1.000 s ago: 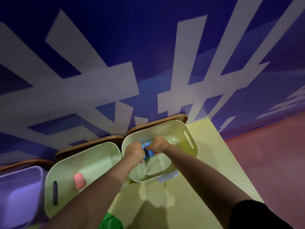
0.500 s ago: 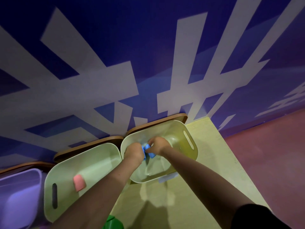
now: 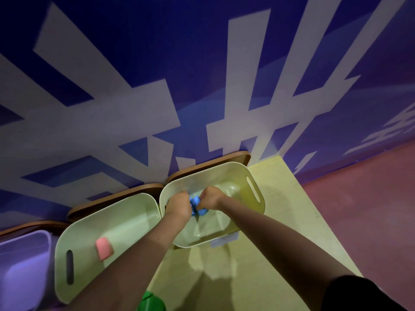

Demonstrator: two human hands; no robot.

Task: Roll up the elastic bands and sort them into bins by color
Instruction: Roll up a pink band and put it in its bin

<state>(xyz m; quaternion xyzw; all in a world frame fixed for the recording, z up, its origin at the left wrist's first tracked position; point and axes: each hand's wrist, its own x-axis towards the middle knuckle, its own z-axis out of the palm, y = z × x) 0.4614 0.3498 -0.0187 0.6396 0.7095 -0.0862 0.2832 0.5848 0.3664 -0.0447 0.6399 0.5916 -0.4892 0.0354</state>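
Blue is the colour you have in hand: the band (image 3: 196, 204) sits between your left hand (image 3: 178, 204) and your right hand (image 3: 210, 200), both with fingers curled and pinching it, over the inside of the right bin (image 3: 244, 173). From the head view, the only one, I judge that you are at the end of the rolling step, or already at the drop; the band looks bunched, but how tight the roll is I cannot tell. The next move calls for keeping the roll pressed so it does not spring open, then letting it go low in this bin.

A pink roll (image 3: 103, 248) lies in the middle bin (image 3: 107, 205), and a purple bin (image 3: 27, 239) stands at the far left. A green thing (image 3: 149, 301) shows at the bottom edge.

The bins stand on a pale wooden table (image 3: 280, 232), against a blue wall (image 3: 157, 63) with wide white stripes. At the right you see a reddish floor (image 3: 363, 209).
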